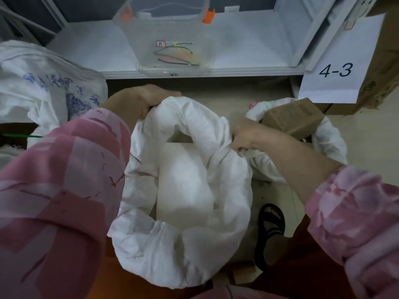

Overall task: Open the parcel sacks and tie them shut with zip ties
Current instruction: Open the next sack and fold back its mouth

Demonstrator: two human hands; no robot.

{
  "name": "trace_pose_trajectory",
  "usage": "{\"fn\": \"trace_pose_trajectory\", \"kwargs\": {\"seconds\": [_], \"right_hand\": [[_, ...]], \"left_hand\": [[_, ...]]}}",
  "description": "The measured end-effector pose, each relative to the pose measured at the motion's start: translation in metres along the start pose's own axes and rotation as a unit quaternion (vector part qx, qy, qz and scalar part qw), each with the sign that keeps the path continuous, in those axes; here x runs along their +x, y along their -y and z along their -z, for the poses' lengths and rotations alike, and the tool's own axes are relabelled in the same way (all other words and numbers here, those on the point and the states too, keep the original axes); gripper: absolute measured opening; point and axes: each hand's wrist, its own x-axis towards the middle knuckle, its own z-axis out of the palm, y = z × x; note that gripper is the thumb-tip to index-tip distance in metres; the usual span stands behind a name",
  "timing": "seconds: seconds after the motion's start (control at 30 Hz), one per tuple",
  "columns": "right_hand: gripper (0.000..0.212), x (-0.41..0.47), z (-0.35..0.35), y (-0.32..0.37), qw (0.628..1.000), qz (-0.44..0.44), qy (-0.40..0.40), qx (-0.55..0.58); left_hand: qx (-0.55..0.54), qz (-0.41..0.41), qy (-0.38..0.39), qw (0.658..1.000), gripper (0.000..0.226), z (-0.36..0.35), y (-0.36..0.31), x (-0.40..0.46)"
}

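White shelf (97, 50); paper sign (336, 67) marked 4-3; cardboard box (291, 118); black sandal (269, 229).

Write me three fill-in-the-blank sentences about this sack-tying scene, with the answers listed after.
1. Both hands, the left hand and the right hand, grip the rolled rim of the ____ sack.
2. The zip ties lie in a clear ____ on the shelf.
3. The paper sign reads ____.

Answers: white; bin; 4-3
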Motion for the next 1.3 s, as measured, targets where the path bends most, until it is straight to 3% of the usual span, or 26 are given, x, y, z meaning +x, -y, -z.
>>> {"fn": "trace_pose_trajectory", "kwargs": {"seconds": [0.07,0.13,0.17,0.23,0.3,0.37,0.47,0.57,0.6,0.67,0.77,0.8,0.83,0.9,0.97,1.03,1.17,1.23,1.3], "right_hand": [[0.013,-0.001,0.007,-0.003,0.983,0.006,0.118,0.139],[0.024,0.005,0.013,-0.010,0.950,0.005,0.143,0.277],[0.026,0.006,0.012,-0.012,0.939,0.006,0.148,0.310],[0.025,0.009,0.009,-0.012,0.919,0.003,0.142,0.367],[0.025,0.015,0.006,-0.011,0.892,-0.006,0.135,0.431],[0.026,0.017,0.003,-0.007,0.863,-0.009,0.129,0.489],[0.027,0.020,0.001,0.000,0.827,-0.008,0.108,0.552],[0.029,0.023,0.007,0.001,0.779,-0.007,0.075,0.623],[0.030,0.024,0.011,0.000,0.752,0.002,0.065,0.656],[0.029,0.025,0.018,0.000,0.684,0.044,0.040,0.727],[0.026,0.025,0.024,0.000,0.601,0.102,0.002,0.793],[0.026,0.027,0.024,-0.002,0.602,0.096,-0.011,0.792],[0.026,0.028,0.023,-0.003,0.627,0.074,-0.029,0.775],[0.025,0.034,0.021,-0.014,0.752,-0.023,-0.099,0.651],[0.016,0.033,0.022,-0.022,0.886,-0.087,-0.176,0.420],[0.011,0.020,0.018,-0.021,0.943,-0.076,-0.195,0.257],[0.031,-0.025,-0.022,-0.012,0.993,-0.066,-0.055,0.075],[0.020,-0.024,-0.042,-0.019,0.985,-0.071,-0.009,0.159],[0.020,-0.015,-0.050,-0.032,0.951,-0.098,-0.008,0.292]], "left_hand": [[0.046,-0.001,-0.133,0.990,0.038,0.002,0.003,0.010],[0.245,-0.055,-0.290,0.924,0.041,-0.001,0.005,0.014],[0.293,-0.096,-0.314,0.898,0.042,-0.008,0.003,0.007],[0.319,-0.138,-0.239,0.907,0.047,-0.032,0.003,-0.012],[0.367,-0.124,-0.073,0.919,0.052,-0.059,0.013,-0.036],[0.414,-0.099,0.067,0.902,0.046,-0.079,0.032,-0.055],[0.431,-0.042,0.129,0.892,0.054,-0.090,0.057,-0.062],[0.480,-0.112,0.009,0.870,0.035,-0.095,0.069,-0.059],[0.521,-0.152,-0.063,0.838,0.024,-0.096,0.068,-0.059],[0.589,-0.211,-0.176,0.760,0.025,-0.096,0.066,-0.062],[0.608,-0.273,-0.251,0.702,0.025,-0.096,0.064,-0.060],[0.608,-0.282,-0.264,0.694,0.025,-0.098,0.063,-0.059],[0.614,-0.288,-0.272,0.683,0.025,-0.102,0.064,-0.057],[0.621,-0.294,-0.253,0.681,0.025,-0.115,0.070,-0.054],[0.618,-0.281,-0.192,0.709,0.027,-0.135,0.081,-0.049],[0.613,-0.255,-0.160,0.731,0.027,-0.153,0.091,-0.044],[0.572,-0.256,-0.138,0.767,0.028,-0.179,0.089,-0.051],[0.524,-0.260,-0.088,0.806,0.027,-0.187,0.083,-0.059],[0.462,-0.240,0.002,0.854,0.029,-0.184,0.078,-0.066]]}}
